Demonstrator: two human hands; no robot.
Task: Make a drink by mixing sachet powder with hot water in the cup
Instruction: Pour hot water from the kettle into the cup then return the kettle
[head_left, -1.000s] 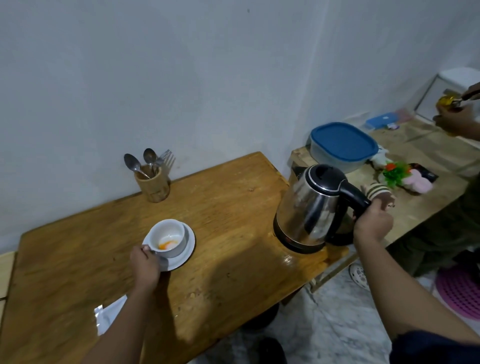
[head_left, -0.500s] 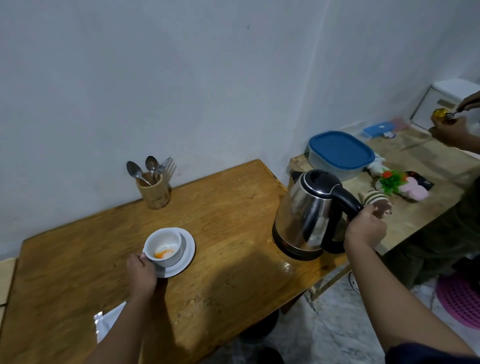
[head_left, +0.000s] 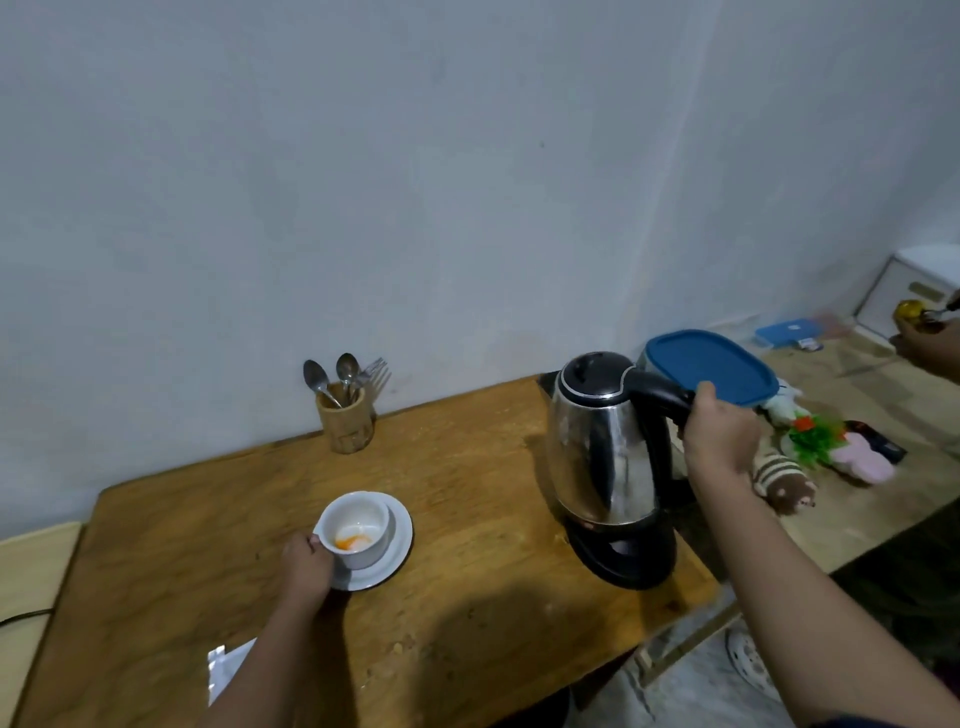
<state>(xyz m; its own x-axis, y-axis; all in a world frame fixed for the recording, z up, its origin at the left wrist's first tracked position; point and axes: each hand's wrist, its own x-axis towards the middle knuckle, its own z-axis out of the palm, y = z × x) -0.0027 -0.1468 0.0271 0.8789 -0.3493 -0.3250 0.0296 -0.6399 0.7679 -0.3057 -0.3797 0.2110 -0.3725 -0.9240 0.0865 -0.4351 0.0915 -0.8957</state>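
Observation:
A white cup (head_left: 358, 530) with orange and white powder at its bottom stands on a white saucer (head_left: 397, 551) on the wooden table (head_left: 467, 623). My left hand (head_left: 306, 566) grips the cup by its handle side. A steel kettle (head_left: 602, 457) with a black lid is lifted a little above its black base (head_left: 623, 558). My right hand (head_left: 719, 434) is closed around the kettle's black handle. A torn silver sachet (head_left: 226, 665) lies at the table's near edge, partly behind my left forearm.
A wooden holder (head_left: 347, 423) with spoons and a fork stands by the wall. On a second table to the right are a blue-lidded container (head_left: 711, 366), small plush toys (head_left: 784, 483) and another person's hand (head_left: 924, 340) holding a small yellow object.
My right hand has raised the kettle off its black base, which now shows beneath it. My left hand stays on the cup. The view has tilted upward.

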